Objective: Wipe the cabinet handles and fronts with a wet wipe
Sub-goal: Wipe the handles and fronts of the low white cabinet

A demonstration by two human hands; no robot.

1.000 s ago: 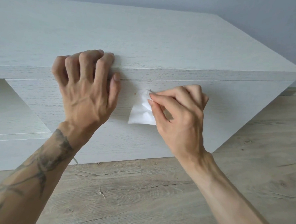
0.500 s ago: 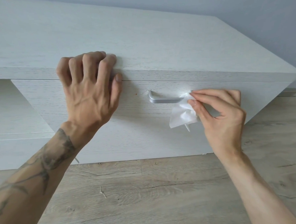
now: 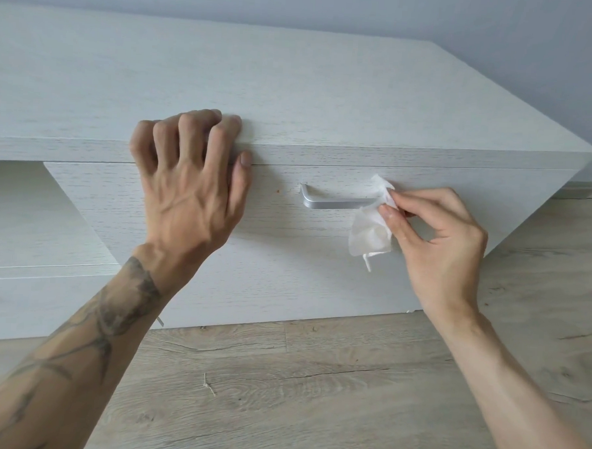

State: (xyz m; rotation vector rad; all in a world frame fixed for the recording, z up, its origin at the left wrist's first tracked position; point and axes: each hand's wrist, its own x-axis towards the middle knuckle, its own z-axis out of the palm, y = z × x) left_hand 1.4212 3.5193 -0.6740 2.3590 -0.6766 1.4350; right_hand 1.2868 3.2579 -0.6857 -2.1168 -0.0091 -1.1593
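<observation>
At the far left, below and to the left of your left fingers, an open shelf recess [image 3: 31,210] sits under the cabinet top [image 3: 295,87]. Your left hand [image 3: 186,198] is hooked over the front edge of that top. Its 4 fingers [image 3: 186,126] are curled tight with their tips on the upper surface. The thumb lies along the seam under the edge, and the palm hangs in front of the drawer front [image 3: 286,258]. Your tattooed forearm [image 3: 86,333] runs down toward the lower left corner.

Just right of your left thumb tip there is a small orange spot [image 3: 277,190] on the drawer front. Farther right, between your 2 hands, the silver handle [image 3: 337,203] runs level across the upper part of the drawer front. Its left end is bare and its right end is covered.

The wet wipe [image 3: 371,237] is crumpled over the handle's right end. 1 corner sticks up above your right fingers, and the larger flap hangs below the bar against the drawer front with a thin strand dangling from it. Your right hand [image 3: 437,245] pinches the wipe between thumb and forefinger, with the other fingers curled loosely behind them. The hand sits just right of the handle, close to the drawer front.

Below both wrists lies the wood-grain floor [image 3: 313,397]. Beyond your fingers, above the cabinet top, is a pale wall [image 3: 333,6].
</observation>
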